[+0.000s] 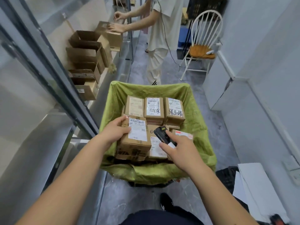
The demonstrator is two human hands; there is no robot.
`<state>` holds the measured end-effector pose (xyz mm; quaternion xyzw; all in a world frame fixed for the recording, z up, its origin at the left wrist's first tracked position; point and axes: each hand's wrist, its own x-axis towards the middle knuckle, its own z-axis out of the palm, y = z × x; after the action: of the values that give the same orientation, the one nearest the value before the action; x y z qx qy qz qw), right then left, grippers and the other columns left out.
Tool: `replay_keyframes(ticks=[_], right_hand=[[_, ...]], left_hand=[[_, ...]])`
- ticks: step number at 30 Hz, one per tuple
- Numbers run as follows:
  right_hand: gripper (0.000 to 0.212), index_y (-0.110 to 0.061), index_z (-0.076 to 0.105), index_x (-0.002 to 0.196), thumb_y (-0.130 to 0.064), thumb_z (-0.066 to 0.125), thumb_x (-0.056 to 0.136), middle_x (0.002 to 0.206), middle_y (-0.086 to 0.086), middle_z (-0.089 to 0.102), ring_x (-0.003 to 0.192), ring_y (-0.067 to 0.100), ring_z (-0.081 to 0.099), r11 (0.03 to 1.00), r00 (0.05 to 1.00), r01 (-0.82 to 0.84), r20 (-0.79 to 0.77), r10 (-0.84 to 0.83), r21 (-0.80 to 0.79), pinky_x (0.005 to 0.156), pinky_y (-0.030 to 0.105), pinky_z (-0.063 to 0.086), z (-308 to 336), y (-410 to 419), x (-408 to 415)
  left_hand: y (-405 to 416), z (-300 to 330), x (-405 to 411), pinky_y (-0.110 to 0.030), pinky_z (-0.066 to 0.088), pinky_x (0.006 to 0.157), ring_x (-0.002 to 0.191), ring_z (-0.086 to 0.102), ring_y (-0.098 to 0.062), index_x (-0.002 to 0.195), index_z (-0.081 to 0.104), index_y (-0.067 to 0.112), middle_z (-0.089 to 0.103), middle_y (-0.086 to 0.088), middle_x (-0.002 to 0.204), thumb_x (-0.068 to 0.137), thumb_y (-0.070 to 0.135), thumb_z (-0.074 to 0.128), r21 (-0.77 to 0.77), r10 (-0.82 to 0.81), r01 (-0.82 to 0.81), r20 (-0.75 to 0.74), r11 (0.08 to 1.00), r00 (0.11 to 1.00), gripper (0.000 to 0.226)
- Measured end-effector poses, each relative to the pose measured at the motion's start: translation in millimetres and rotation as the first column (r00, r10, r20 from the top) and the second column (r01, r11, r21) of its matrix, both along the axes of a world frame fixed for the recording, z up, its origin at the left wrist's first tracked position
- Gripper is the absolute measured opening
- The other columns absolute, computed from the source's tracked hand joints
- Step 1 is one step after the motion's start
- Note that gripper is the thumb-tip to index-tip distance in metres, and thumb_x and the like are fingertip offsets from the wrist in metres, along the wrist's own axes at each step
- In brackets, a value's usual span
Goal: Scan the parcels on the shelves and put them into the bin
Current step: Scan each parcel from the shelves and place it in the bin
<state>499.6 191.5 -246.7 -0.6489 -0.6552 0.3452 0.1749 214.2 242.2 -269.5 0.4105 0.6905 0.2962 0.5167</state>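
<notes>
My left hand point(116, 130) grips the near-left parcel point(135, 137) by its left edge, fingers curled over the top; it sits in the green-lined bin point(201, 127). My right hand point(177, 147) pinches the one black scanner point(163, 133) over the bin. I count three labelled parcels point(154, 108) in the back row. On the shelf point(113, 62), I count at least four open cartons point(86, 51). A second person point(158, 34) has both hands on another carton.
</notes>
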Motion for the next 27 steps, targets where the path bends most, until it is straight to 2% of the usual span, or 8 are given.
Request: replay_keyframes(ticks=[2,5,9,12,15,19,22,27], right_hand=[[0.071,-0.039,0.049,0.152,-0.063,0.067,0.088,0.136,-0.005,0.063,0.120,0.013,0.059,0.997,0.997,-0.072,0.016,0.072,0.012,0.099,0.036,0.049,1.0,20.1,4.2],[0.071,-0.039,0.048,0.152,-0.065,0.066,0.088,0.130,-0.007,0.063,0.121,0.015,0.059,0.990,0.990,-0.143,-0.002,0.143,0.018,0.099,0.038,0.050,5.0,47.6,10.6],[0.072,-0.042,0.046,0.152,-0.067,0.065,0.087,0.128,-0.002,0.063,0.114,0.017,0.060,0.966,0.966,-0.258,-0.021,0.258,-0.003,0.099,0.039,0.050,4.3,81.2,17.2],[0.071,-0.040,0.048,0.151,-0.065,0.066,0.087,0.136,-0.005,0.062,0.121,0.014,0.059,0.936,0.935,-0.351,-0.043,0.351,0.020,0.099,0.033,0.049,4.0,100.2,16.7],[0.072,-0.039,0.048,0.152,-0.066,0.064,0.087,0.141,-0.004,0.061,0.124,0.014,0.059,0.891,0.889,-0.453,-0.055,0.454,0.039,0.101,0.034,0.049,3.4,117.7,5.4],[0.072,-0.043,0.045,0.153,-0.070,0.061,0.087,0.124,0.000,0.061,0.113,0.020,0.061,0.813,0.810,-0.581,-0.065,0.583,0.040,0.093,0.036,0.049,3.8,119.0,-16.0],[0.072,-0.042,0.045,0.153,-0.070,0.061,0.088,0.129,-0.001,0.062,0.120,0.021,0.059,0.751,0.747,-0.658,-0.087,0.660,0.047,0.099,0.038,0.049,7.8,104.2,-33.8],[0.072,-0.044,0.045,0.152,-0.069,0.061,0.087,0.114,0.000,0.061,0.112,0.023,0.059,0.601,0.596,-0.794,-0.074,0.799,0.094,0.094,0.036,0.048,21.8,54.2,-63.5]], left_hand=[[1.0,-0.2,8.1,-0.023,0.053,0.077,0.100,0.064,-0.004,0.155,0.050,0.036,0.058,0.010,0.139,0.094,0.018,0.073,0.029,0.018,-0.016,-0.083,0.999,0.996,0.067],[3.3,0.7,25.4,-0.037,0.056,0.092,0.107,0.067,-0.017,0.150,0.055,0.033,0.063,0.004,0.141,0.096,0.022,0.068,0.070,0.056,-0.038,-0.284,0.997,0.957,0.056],[4.5,2.0,43.8,-0.037,0.052,0.092,0.113,0.062,-0.019,0.137,0.062,0.031,0.066,0.005,0.134,0.098,0.036,0.061,0.133,0.143,-0.078,-0.602,0.988,0.786,0.040],[-13.7,0.5,59.7,-0.031,0.044,0.086,0.107,0.056,-0.012,0.135,0.064,0.031,0.065,0.005,0.134,0.098,0.043,0.061,0.190,0.240,-0.154,-0.624,0.970,0.743,0.038],[-46.9,5.6,77.1,-0.031,0.044,0.094,0.122,0.055,-0.011,0.139,0.061,0.034,0.061,0.012,0.139,0.096,0.052,0.063,0.232,0.337,-0.245,-0.625,0.941,0.704,0.047],[-99.1,18.6,93.1,-0.037,0.046,0.104,0.135,0.050,-0.013,0.141,0.059,0.039,0.056,0.013,0.147,0.093,0.052,0.068,0.228,0.413,-0.357,-0.663,0.906,0.625,0.050],[-138.9,31.3,98.0,-0.037,0.045,0.105,0.135,0.050,-0.014,0.143,0.057,0.039,0.055,0.010,0.149,0.094,0.050,0.068,0.213,0.448,-0.431,-0.687,0.877,0.572,0.052],[-208.6,49.1,103.1,-0.043,0.045,0.113,0.142,0.046,-0.019,0.154,0.046,0.039,0.048,0.008,0.158,0.095,0.052,0.066,0.219,0.517,-0.565,-0.731,0.796,0.445,0.063]])
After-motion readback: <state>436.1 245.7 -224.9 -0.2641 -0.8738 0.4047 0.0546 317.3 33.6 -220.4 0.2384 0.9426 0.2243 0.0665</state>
